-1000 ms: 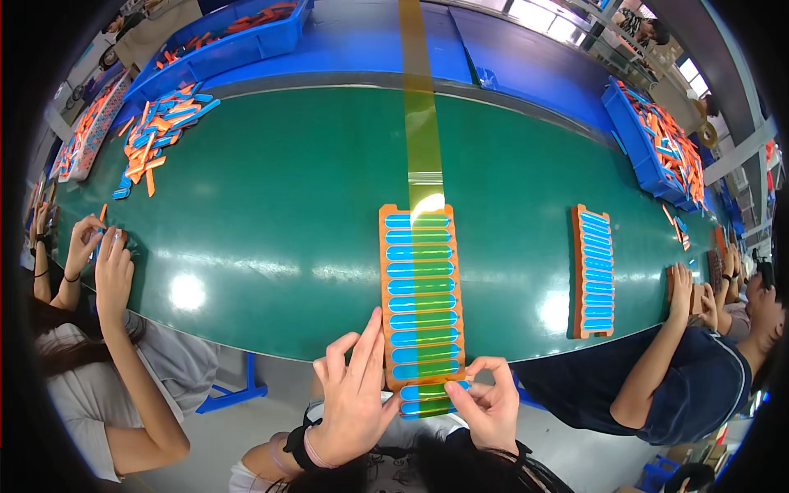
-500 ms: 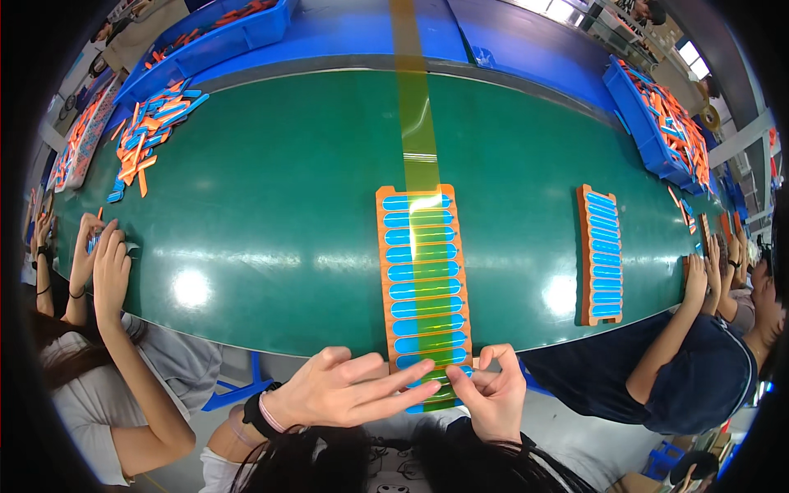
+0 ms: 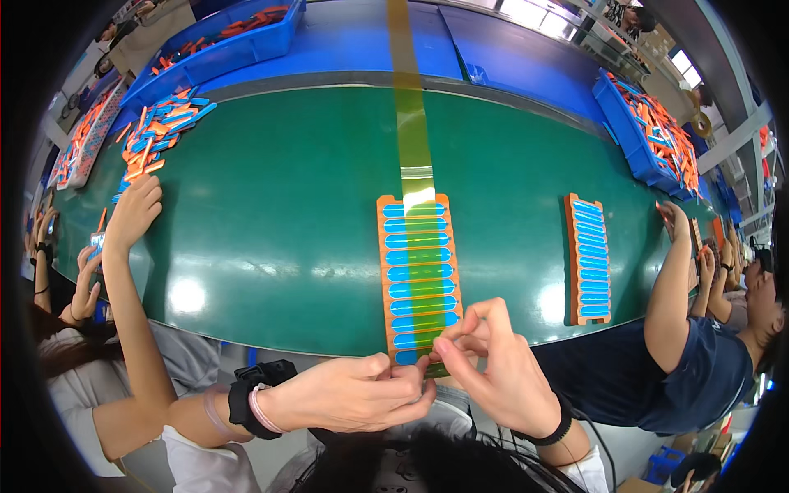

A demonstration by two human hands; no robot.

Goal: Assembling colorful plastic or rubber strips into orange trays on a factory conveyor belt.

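A long orange tray (image 3: 385,287) with a row of blue rounded pieces (image 3: 419,273) in its slots lies in front of me, its near end at the table edge. Along its middle runs a strip of see-through yellow tape (image 3: 413,135), which stretches away over the far side of the table. My left hand (image 3: 362,394) is closed, fingertips curled at the tape's near end. My right hand (image 3: 503,370) pinches with thumb and forefinger by the tray's near right corner; whatever is between them is too small to make out. The hands nearly touch and hide the tray's near end.
On the green table (image 3: 279,205), a second filled orange tray (image 3: 573,263) stands to the right. Orange and blue pieces are heaped (image 3: 156,131) at the far left. Blue bins (image 3: 218,53) hold more at both far corners. A co-worker's arm (image 3: 131,271) reaches in from the left, another (image 3: 670,279) from the right.
My left hand has closed from stretched fingers and moved right. The right hand has risen to the tray's right edge. The left co-worker's hand has moved to the heap; the right co-worker's hand has lifted.
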